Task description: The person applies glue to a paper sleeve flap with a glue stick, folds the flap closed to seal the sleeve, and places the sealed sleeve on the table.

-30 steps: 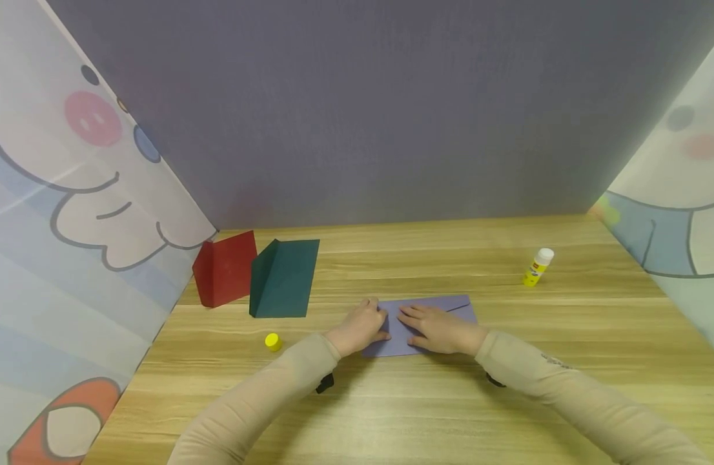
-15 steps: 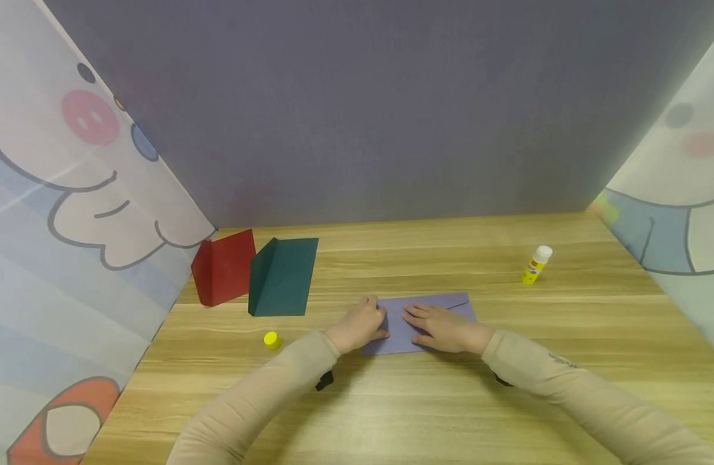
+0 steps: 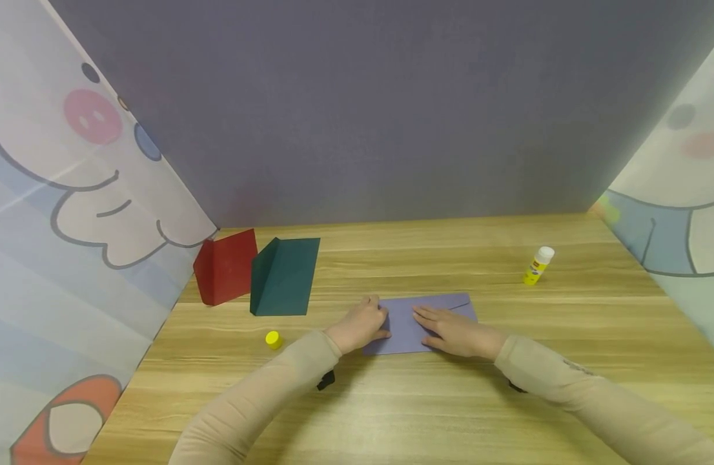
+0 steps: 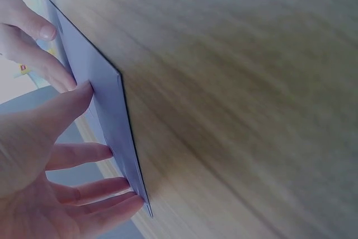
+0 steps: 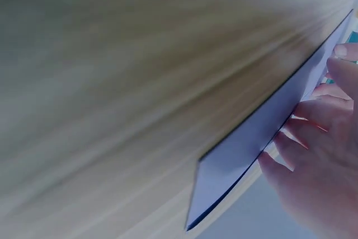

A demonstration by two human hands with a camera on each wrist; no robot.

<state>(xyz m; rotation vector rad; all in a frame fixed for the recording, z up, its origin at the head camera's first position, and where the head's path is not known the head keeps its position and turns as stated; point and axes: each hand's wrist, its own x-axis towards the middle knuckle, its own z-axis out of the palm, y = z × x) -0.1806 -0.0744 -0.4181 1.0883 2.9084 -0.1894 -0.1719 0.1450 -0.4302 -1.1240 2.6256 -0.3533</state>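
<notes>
A purple envelope lies flat on the wooden table, its long side across the front middle. My left hand presses fingertips and thumb onto the envelope's left end, with the fingers bent; the left wrist view shows these fingertips spread along the paper. Over the right half rests my right hand, palm down with fingers extended and touching the surface. Its fingertips also meet the envelope in the right wrist view. At the upper right corner, a short slanting flap edge shows.
On the left stand a red folded paper and a dark green one, each with a raised flap. A yellow cap sits nearer me. Back right, a yellow and white glue stick stands upright. A grey wall closes the back.
My right hand has slid to the right across the envelope, uncovering more of its middle. The left hand and the envelope stay in place.
</notes>
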